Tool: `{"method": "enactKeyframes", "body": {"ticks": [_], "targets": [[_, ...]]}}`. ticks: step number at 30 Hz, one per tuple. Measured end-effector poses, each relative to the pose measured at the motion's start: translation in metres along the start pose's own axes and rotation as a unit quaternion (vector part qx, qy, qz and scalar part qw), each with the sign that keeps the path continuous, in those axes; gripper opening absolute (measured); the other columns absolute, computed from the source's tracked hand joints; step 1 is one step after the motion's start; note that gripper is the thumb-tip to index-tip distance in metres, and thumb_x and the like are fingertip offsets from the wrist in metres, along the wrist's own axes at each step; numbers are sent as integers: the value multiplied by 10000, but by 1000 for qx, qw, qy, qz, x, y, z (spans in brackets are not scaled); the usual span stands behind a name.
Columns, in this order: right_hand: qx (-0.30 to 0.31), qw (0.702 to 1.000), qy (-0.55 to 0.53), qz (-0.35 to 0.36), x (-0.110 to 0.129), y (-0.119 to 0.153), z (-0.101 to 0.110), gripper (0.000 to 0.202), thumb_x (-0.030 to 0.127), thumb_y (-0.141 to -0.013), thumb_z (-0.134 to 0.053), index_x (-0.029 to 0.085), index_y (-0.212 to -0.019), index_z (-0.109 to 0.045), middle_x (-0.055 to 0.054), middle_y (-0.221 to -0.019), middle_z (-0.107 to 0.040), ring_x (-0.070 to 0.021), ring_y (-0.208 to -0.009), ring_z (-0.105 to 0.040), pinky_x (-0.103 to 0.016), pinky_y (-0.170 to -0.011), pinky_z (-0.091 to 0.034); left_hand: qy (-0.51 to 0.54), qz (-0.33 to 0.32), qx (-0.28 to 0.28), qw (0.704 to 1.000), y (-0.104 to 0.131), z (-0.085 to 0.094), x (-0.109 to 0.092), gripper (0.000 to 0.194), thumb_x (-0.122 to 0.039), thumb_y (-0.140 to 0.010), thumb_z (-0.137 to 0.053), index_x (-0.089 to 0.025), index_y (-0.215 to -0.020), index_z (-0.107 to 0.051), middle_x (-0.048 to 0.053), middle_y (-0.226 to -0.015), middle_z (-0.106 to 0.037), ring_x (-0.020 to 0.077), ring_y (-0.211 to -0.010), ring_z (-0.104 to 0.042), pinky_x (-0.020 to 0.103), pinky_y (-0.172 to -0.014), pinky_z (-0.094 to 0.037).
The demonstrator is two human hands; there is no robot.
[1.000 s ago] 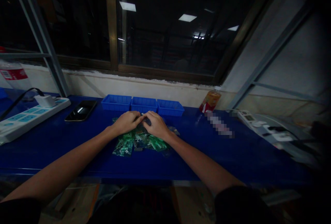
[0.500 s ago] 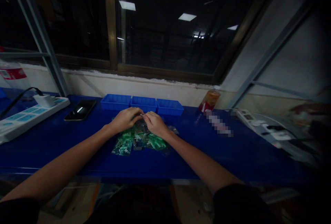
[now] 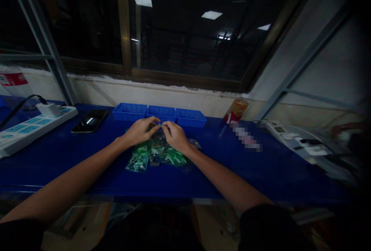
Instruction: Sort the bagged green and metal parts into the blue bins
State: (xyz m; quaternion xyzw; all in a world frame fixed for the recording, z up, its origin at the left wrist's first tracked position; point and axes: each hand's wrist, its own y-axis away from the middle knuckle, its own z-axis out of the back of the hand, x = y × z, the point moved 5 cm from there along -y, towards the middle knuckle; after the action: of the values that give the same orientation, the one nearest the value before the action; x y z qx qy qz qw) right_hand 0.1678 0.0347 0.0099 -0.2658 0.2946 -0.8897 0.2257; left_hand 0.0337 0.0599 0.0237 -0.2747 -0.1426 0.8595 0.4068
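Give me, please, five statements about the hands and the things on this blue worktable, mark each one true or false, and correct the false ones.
1. Three blue plastic bins stand in a row near the wall. True.
2. The smartphone lies right of the bins. False: it lies left of them.
3. The left hand and right hand are close together. True.
4. Both hands wear gloves. False: they are bare.
5. Clear bags with green parts lie on the worktable. True.
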Motion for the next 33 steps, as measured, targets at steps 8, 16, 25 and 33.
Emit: {"method": "enactKeyframes", "body": {"ticks": [8, 16, 25, 33], "targets": [[11, 999, -30, -26, -1, 1, 0, 194, 308, -863, -414, 193, -972, -527, -6, -740, -610, -141, -718, -578, -233, -674, -410, -33, 4, -11, 999, 0, 2, 0, 244, -307, -873, -383, -195, -1000, -559, 42, -914, -661, 175, -798, -611, 264, -689, -434], [-23, 1000, 7, 2, -5, -5, 8, 180, 295, -860, -419, 190, -909, -557, -41, -840, -634, -153, -795, -586, -243, -739, -412, -53, -19, 41, 998, -2, -11, 6, 317, -273, -899, -318, -156, -1056, -567, 85, -925, -647, 198, -866, -584, 310, -772, -436], [-126, 974, 108, -157, -74, -13, 26, 241, 360, -847, -429, 179, -888, -583, -35, -715, -633, -166, -652, -586, -247, -602, -387, -59, -50, 143, 987, -4, -36, 29, 509, -30, -718, -424, -207, -1183, -532, 66, -1120, -619, 186, -1024, -546, 299, -897, -401], [-125, 972, 127, -156, -80, -13, 21, 252, 356, -847, -415, 186, -932, -581, -27, -715, -623, -161, -662, -570, -246, -605, -376, -61, -6, 120, 991, -2, -32, 31, 350, -114, -777, -431, -201, -1073, -594, 66, -1089, -630, 198, -1012, -553, 319, -894, -407]]}}
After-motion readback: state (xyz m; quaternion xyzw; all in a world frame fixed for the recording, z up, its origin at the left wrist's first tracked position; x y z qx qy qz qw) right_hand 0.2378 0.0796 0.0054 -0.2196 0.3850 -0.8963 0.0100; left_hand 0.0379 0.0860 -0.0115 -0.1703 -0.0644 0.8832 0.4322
